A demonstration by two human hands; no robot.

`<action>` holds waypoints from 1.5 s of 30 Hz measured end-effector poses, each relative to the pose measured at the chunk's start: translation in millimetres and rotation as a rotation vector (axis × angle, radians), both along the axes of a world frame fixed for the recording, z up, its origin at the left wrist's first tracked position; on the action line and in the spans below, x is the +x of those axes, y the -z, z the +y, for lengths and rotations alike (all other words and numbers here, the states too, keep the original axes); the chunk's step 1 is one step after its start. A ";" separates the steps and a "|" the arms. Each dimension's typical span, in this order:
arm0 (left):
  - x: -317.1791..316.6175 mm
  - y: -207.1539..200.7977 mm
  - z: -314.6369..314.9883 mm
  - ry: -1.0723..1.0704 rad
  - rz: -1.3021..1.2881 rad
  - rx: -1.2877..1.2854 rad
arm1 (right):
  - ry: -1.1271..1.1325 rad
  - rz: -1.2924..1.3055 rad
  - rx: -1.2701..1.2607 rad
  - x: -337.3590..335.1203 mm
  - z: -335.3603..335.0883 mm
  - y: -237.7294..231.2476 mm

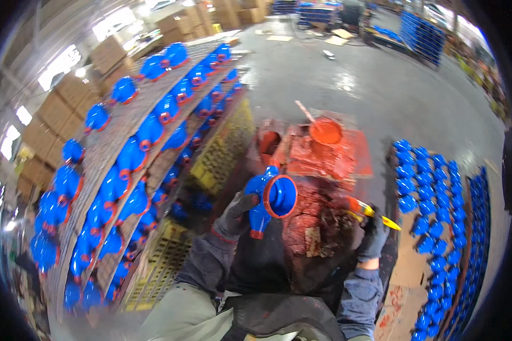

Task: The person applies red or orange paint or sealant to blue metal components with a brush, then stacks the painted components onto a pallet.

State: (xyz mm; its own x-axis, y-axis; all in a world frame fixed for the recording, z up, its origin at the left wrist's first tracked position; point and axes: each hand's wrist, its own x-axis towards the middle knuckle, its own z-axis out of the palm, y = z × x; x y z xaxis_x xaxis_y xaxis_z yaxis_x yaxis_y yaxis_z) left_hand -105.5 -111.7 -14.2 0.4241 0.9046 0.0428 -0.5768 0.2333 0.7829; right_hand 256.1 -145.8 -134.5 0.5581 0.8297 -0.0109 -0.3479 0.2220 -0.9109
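My gloved left hand is closed around a glossy blue hollow body, like a valve or meter housing. Its wide round mouth has a red-orange rim and faces up and right. Short pipe ends stick out above and below, with red-orange at their tips. In my gloved right hand is a paintbrush with a yellow handle. Its red-coated bristles point left, apart from the blue body. Beyond both hands stands an open tub of red-orange paint, with a stick leaning out of it.
Tiered boards on my left carry rows of similar blue bodies, beside yellow crates. A paint-smeared block lies between my arms. More blue parts stand on cardboard at right. Large cartons line the far left.
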 end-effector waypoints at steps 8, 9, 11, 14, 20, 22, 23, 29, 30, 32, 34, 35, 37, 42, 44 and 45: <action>-95.8 -200.1 -44.7 -0.910 1.558 0.580 | -0.024 0.146 0.032 -7.1 -7.7 -27.3; -108.8 -216.4 -43.3 -0.991 1.684 0.717 | -0.035 0.193 0.067 -6.5 -8.2 -28.5; -140.5 -244.8 -34.0 -1.085 2.071 0.713 | -0.024 0.167 0.052 -6.0 -8.2 -29.6; -203.2 -271.7 -8.2 -1.054 2.472 0.389 | -0.009 0.081 0.048 -4.7 -10.9 -30.4; -291.2 -271.6 32.8 -0.765 2.712 -0.229 | 0.184 -0.002 -0.067 2.3 -14.5 -32.7; -273.5 -261.7 42.8 -0.784 2.863 -0.091 | 0.187 -0.032 0.051 3.1 -17.3 -30.7; -255.0 -260.3 47.2 -0.731 2.828 0.158 | 0.167 0.025 0.102 3.9 -17.6 -29.6; -50.5 -128.9 41.6 -0.031 1.768 1.043 | 0.296 0.088 0.308 13.0 -32.5 -32.7; -13.2 -105.6 38.5 0.244 1.631 1.033 | 0.331 0.074 0.312 16.4 -39.6 -35.7; 64.4 -60.9 28.7 0.552 1.324 1.179 | 0.520 -0.146 0.254 25.0 -59.6 -38.4; 141.2 -21.9 12.2 0.499 1.165 1.343 | 0.620 -0.254 0.132 37.3 -87.3 -34.5; 173.2 -8.0 -0.1 0.423 1.044 1.517 | 0.568 -0.157 0.078 45.4 -103.4 -29.1; 226.9 17.0 -29.9 0.292 0.876 1.540 | 0.573 -0.016 0.253 72.5 -118.0 -7.2; 298.0 72.1 -62.0 0.279 0.787 1.753 | 0.805 -0.361 -0.206 153.5 -148.5 105.0; 300.9 89.7 -55.2 0.280 0.677 1.704 | 0.875 -0.392 -0.455 181.3 -150.7 155.8; 302.0 97.5 -49.7 0.257 0.512 1.634 | 0.851 -0.389 -0.544 194.9 -151.4 178.0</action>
State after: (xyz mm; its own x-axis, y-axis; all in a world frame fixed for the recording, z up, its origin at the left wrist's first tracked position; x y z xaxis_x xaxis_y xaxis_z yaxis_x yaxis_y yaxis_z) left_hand 196.6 -161.4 -111.7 0.8011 -0.0197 0.5983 -0.2924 -0.8850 0.3624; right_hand 451.0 -297.1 -312.5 0.9935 0.1054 0.0421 0.0639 -0.2132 -0.9749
